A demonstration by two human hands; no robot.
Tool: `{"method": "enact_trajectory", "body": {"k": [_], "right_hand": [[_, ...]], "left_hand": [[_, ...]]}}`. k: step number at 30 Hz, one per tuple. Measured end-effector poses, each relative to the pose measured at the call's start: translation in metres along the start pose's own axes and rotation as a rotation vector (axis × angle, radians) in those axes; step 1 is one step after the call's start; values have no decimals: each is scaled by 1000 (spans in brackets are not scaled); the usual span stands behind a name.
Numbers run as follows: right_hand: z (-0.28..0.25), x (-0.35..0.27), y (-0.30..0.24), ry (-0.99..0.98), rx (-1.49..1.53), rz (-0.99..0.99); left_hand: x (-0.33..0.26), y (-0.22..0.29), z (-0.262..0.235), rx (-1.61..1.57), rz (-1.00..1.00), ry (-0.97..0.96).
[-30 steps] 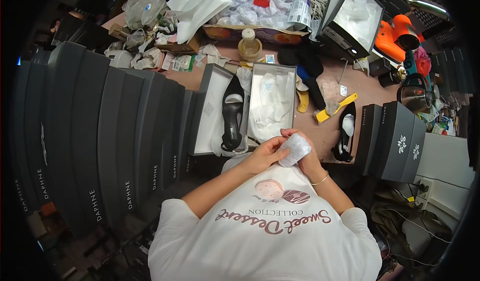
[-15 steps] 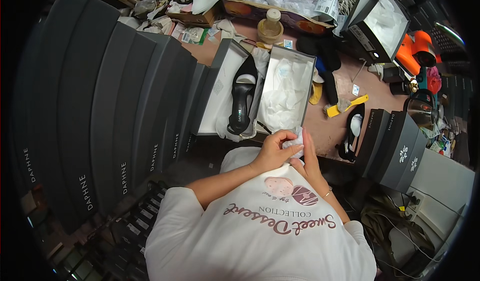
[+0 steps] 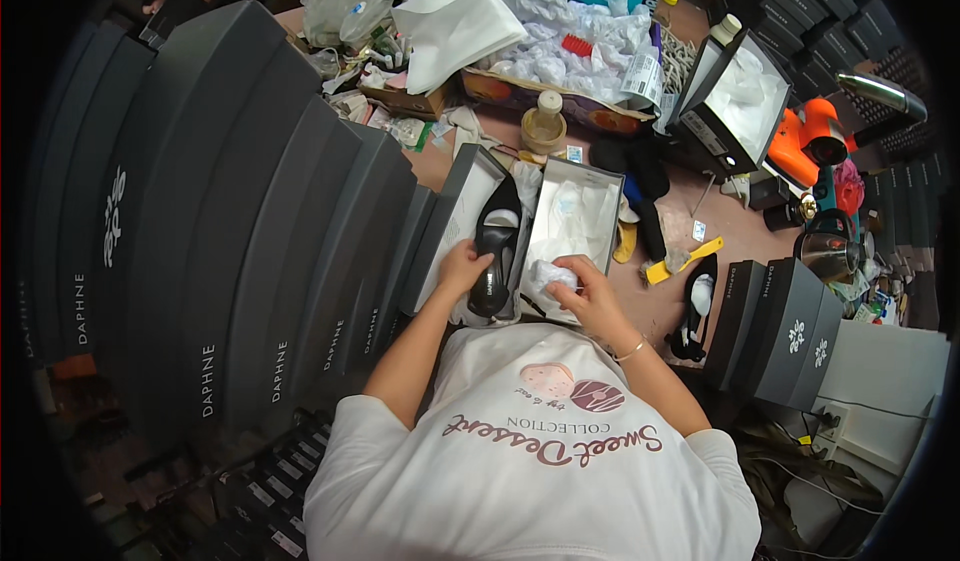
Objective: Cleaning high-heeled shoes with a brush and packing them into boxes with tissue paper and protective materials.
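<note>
A black high-heeled slingback shoe (image 3: 489, 283) lies in white tissue in the left part of an opened shoebox. My left hand (image 3: 463, 267) is at its left side, fingers closed on the shoe's edge; the fingertips are partly hidden. White padding shows in the toe. My right hand (image 3: 592, 299) pinches a crumpled wad of white paper (image 3: 549, 275) between thumb and fingers. That wad is over the near end of the right box part (image 3: 603, 201), which is lined with tissue.
Tall stacks of dark grey shoeboxes (image 3: 250, 211) rise at the left. Right of the open box are a yellow-handled brush (image 3: 690, 259), another black shoe (image 3: 691, 316) and upright boxes (image 3: 785, 331). A carton of crumpled paper (image 3: 565, 46) and a jar (image 3: 543, 126) stand behind.
My left hand has left the paper wad and moved left onto the shoe. With the wad, my right hand has moved to the box's near end. The view has shifted, showing more at the back.
</note>
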State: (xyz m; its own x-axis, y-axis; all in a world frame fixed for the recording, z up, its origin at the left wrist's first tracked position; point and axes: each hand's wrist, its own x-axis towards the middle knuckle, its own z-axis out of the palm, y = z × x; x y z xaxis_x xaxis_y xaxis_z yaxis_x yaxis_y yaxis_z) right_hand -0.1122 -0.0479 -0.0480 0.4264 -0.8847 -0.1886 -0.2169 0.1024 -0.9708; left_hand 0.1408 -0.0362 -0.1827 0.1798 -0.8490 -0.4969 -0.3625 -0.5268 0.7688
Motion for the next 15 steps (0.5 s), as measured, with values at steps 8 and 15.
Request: {"method": "enact_trajectory", "body": {"k": [8,15], "right_hand": [[18,98,-3,-24,-526,-170],[28,114,-6,-12,-1056,-329]], "left_hand": [[-26,64,-16,-281,-109,-67],[-68,101,22,-945,-103,-185]]}}
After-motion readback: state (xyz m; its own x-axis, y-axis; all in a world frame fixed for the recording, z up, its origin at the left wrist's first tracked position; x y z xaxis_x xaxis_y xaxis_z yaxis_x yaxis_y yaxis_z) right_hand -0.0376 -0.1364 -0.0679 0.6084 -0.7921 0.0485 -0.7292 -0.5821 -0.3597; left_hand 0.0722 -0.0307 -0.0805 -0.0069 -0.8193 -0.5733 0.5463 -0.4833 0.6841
